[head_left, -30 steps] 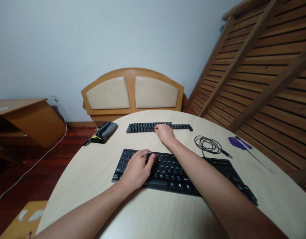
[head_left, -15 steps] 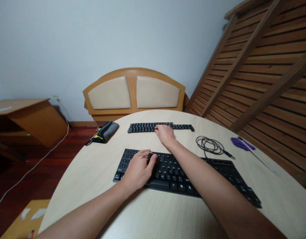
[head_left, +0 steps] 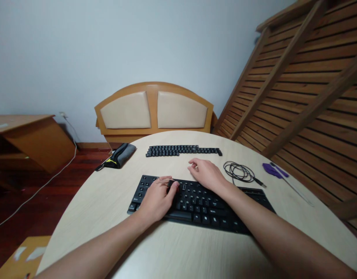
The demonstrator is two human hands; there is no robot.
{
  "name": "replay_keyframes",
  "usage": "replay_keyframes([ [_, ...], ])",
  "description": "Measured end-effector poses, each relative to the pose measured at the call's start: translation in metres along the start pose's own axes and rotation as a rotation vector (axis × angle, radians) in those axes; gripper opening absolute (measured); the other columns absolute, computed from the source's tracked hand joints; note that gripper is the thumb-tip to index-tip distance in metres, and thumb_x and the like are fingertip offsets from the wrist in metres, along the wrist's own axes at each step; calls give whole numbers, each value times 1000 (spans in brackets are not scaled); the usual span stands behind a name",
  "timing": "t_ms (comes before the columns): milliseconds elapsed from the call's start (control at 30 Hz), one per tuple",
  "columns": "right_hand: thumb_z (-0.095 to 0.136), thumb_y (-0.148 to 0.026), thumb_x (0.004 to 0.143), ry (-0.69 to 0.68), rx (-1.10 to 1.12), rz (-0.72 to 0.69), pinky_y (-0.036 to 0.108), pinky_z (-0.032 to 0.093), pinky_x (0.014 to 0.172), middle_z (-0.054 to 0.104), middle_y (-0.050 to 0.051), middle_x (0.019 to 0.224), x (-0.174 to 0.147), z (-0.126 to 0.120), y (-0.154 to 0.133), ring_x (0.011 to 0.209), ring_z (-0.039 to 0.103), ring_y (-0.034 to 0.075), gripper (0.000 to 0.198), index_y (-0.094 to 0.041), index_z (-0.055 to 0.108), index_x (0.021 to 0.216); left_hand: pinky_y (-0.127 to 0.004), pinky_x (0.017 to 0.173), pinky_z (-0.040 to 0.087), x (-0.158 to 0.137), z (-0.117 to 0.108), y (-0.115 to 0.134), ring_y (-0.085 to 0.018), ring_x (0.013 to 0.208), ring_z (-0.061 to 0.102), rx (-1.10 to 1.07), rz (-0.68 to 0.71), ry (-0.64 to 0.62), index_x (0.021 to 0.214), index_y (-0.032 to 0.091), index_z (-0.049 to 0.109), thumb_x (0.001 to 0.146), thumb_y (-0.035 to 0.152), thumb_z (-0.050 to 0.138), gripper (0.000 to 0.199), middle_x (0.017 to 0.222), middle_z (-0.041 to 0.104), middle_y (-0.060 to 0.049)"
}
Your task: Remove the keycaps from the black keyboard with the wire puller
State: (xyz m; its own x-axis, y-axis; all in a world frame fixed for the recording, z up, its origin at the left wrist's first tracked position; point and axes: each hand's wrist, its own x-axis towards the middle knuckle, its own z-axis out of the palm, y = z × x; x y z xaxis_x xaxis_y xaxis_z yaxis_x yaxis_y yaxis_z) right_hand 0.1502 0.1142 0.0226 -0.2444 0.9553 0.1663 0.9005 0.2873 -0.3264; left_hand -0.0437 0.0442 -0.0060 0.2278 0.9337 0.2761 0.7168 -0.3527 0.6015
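Note:
A black keyboard (head_left: 178,215) lies on the table with many keycaps off, bare switch posts showing. On its left part rests my left hand (head_left: 157,199), closed with thumb against fingers on a small dark keycap puller (head_left: 170,183), whose thin wire shows by the fingertips; much of it is hidden. My right hand (head_left: 207,174) hovers over the keyboard's far edge, its fingers loosely curled and a little apart, with nothing visible in them. Beyond it, loose black keycaps (head_left: 172,149) stand in neat rows.
The keyboard's coiled cable (head_left: 239,172) lies at the right. Farther right are a purple cloth (head_left: 274,170) and a thin stick-like tool (head_left: 294,186) lying partly on it. A grey and black folded pouch (head_left: 121,155) sits at the left edge of the round table (head_left: 102,221).
My right hand has drawn back from the keycap rows toward the keyboard, its fingers loosening. My left hand keeps its hold on the keyboard. The view has shifted slightly.

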Motion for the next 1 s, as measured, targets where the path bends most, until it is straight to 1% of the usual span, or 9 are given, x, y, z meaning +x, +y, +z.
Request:
replay_keyframes([
  [67,52,-38,93,-31,34,-57,34,50,89,73,6,109,-29,-7,5,101,67,23,32,-21,66,117,-39,105,42,0,0,1,-24,116,61,-1,4,0,90,18,74,100,36,39,41,102,75,-8],
  [100,52,-40,93,-54,74,-130,36,48,94,71,8,114,-43,-9,8,107,64,24,35,-20,65,118,-39,105,42,0,0,1,-24,115,61,-1,10,0,90,18,74,100,36,39,41,103,75,-7],
  [167,57,-48,89,-123,113,-234,43,43,103,63,11,128,-66,-11,13,120,56,27,48,-18,60,127,-39,104,43,0,0,0,-24,115,61,2,16,2,92,19,74,100,36,38,40,103,75,-7],
  [233,59,-56,85,-196,111,-283,49,34,111,50,14,143,-81,-9,17,132,45,31,66,-17,51,138,-40,104,43,1,1,0,-24,115,61,11,16,5,93,19,74,99,36,39,40,104,75,-7],
  [300,57,-59,85,-184,101,-292,54,25,115,42,14,150,-90,-4,20,138,37,32,72,-18,46,142,-40,105,43,0,1,0,-25,116,61,18,16,3,93,18,73,99,36,40,39,106,75,-8],
  [433,56,-58,86,-97,106,-304,55,21,117,44,13,149,-93,5,20,139,37,30,68,-20,47,141,-40,102,44,-3,-4,7,-25,114,61,13,22,-1,92,18,73,99,34,40,37,103,75,-8],
  [667,61,-51,85,-93,121,-290,55,20,117,45,10,148,-99,4,14,138,37,28,56,-24,54,134,-38,85,49,-16,-9,30,-23,88,65,78,157,-40,83,16,67,100,27,37,36,84,71,-8],
  [900,63,-48,85,-108,150,-298,56,19,117,46,6,148,-103,6,8,140,35,27,46,-29,59,126,-37,74,48,-17,-3,28,-23,77,63,188,104,-58,75,17,60,99,29,36,36,78,66,-8],
  [1000,61,-49,86,-110,166,-298,58,19,116,49,6,146,-105,7,6,139,36,28,43,-29,61,124,-35,72,46,-18,-2,29,-22,74,62,195,127,-46,73,18,58,100,27,35,37,76,65,-6],
])
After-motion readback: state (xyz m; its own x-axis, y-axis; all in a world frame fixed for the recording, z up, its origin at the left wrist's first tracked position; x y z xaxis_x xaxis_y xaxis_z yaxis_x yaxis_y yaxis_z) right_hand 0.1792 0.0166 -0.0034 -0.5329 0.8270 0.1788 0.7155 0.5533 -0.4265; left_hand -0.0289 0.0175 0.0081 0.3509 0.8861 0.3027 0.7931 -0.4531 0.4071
